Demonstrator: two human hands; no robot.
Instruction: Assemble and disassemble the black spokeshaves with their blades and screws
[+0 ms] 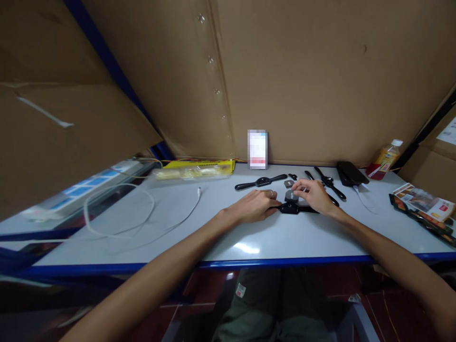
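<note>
A black spokeshave (289,208) lies crosswise on the table in front of me. My left hand (257,204) is closed around the end of its left handle. Over the tool's middle, my right hand (313,194) pinches a small dark flat blade (291,196), whose lower edge meets or nearly meets the spokeshave's body. Just behind it lies another flat greyish plate (289,183), with a small black part (292,176) beyond. A second spokeshave (262,181) rests farther back on the left. More black spokeshaves (329,183) lie behind my right hand, partly covered by it.
A phone-like screen (257,149) leans on the cardboard wall. At left are a power strip (89,187), a white cable (181,221) and a yellow packet (199,169). To the right stand a dark case (352,174), a bottle (384,160) and food packets (425,204). The table has a blue front edge (249,263).
</note>
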